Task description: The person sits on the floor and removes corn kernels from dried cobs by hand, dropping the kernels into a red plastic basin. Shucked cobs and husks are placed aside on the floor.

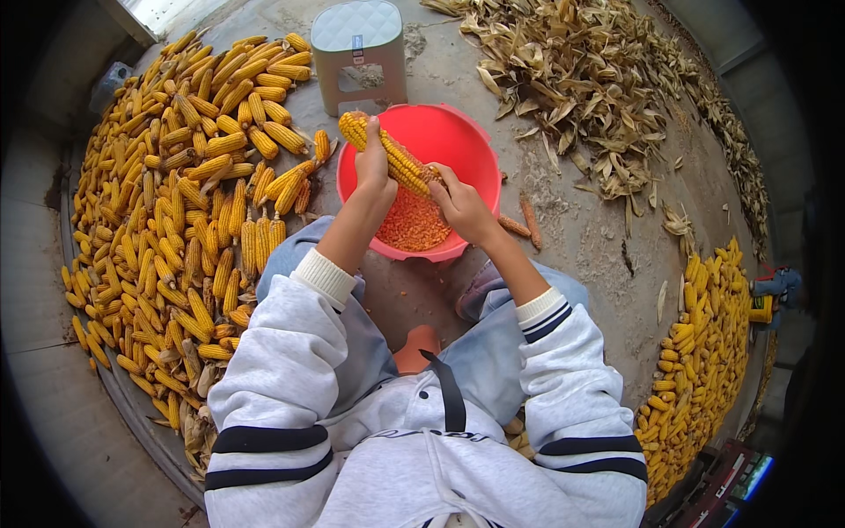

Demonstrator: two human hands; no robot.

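Both my hands grip one dried corn cob [404, 166], tilted over a red plastic basin [455, 132]. My left hand [373, 162] wraps around its upper left part, thumb on top. At the lower right end, my right hand [460, 201] holds the cob with thumb and fingers against the kernels. A strip along the cob's upper side is bare of kernels. Loose orange kernels [414, 224] lie heaped in the bottom of the basin, which stands on the floor between my knees.
A large pile of corn cobs [178, 191] spreads on the left, another corn pile [703, 356] at the right. Dry husks [574, 79] are heaped at upper right. Beyond the basin stands a plastic stool [357, 56]. Stripped cobs [530, 221] lie on the concrete floor [594, 264].
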